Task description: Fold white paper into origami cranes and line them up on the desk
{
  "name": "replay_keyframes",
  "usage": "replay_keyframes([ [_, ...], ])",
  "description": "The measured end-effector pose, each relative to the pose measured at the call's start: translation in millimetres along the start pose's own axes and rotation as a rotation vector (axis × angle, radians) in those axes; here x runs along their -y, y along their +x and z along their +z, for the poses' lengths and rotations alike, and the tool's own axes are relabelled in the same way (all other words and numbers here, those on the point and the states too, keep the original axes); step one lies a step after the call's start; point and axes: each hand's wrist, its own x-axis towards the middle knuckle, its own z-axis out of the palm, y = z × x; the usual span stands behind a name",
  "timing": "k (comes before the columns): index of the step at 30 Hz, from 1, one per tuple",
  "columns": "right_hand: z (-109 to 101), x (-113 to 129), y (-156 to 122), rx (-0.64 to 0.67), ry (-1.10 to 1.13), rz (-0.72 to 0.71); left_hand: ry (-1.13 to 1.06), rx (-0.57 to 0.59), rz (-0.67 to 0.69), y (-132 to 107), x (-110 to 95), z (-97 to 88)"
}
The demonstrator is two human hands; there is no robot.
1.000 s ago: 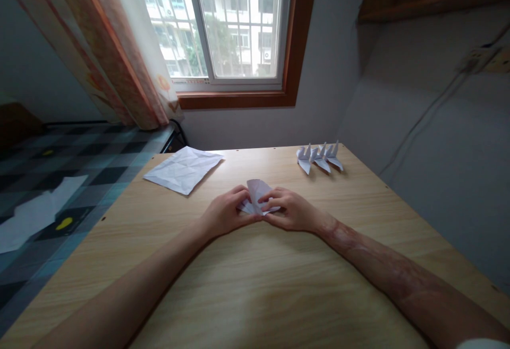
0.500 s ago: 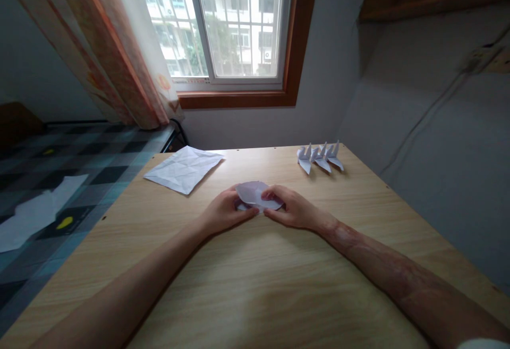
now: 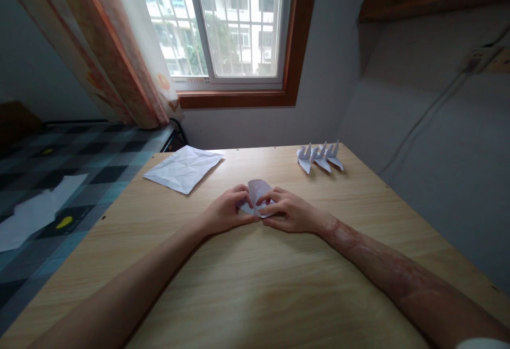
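Observation:
A small, partly folded piece of white paper point(image 3: 257, 194) rests on the wooden table point(image 3: 258, 285) between my hands. My left hand point(image 3: 225, 213) pinches its left side with curled fingers. My right hand point(image 3: 289, 212) grips its right side, thumb and fingers closed on the fold. An upper flap of the paper stands up behind my fingers.
A creased white square sheet point(image 3: 183, 168) lies at the table's far left. Three folded paper cranes point(image 3: 319, 158) stand in a row at the far right. A bed with a checked cover point(image 3: 51, 179) and white papers point(image 3: 35, 211) is to the left. A wall runs along the table's right side.
The paper's flap was spread wide and low half a second ago; now it is folded narrow and upright again. Both hands stayed in place with small finger movements.

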Motion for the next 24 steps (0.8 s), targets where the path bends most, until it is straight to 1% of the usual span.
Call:
replay_keyframes([
  [7, -8.3, 8.3, 0.5, 0.064, 0.046, -0.001, -0.023, -0.002, 0.007, -0.3, 4.2, 0.9],
  [11, -10.2, 10.5, 1.1, 0.078, 0.046, 0.000, -0.047, 0.000, 0.016, 0.3, 2.4, -0.1],
  [15, -8.3, 9.7, 1.6, 0.069, 0.060, 0.012, -0.068, 0.002, -0.031, 0.0, -1.6, -0.3],
  [19, -2.6, 7.2, -0.1, -0.031, 0.092, 0.111, -0.091, 0.010, -0.087, -0.8, 1.0, 0.5],
  [21, 0.1, 5.9, -1.0, -0.101, 0.087, 0.153, -0.086, 0.018, -0.085, -1.0, 3.2, 0.4],
  [24, 2.3, 2.9, -1.6, -0.229, 0.036, 0.174, -0.075, 0.009, -0.059, -0.3, 2.5, -0.4],
])
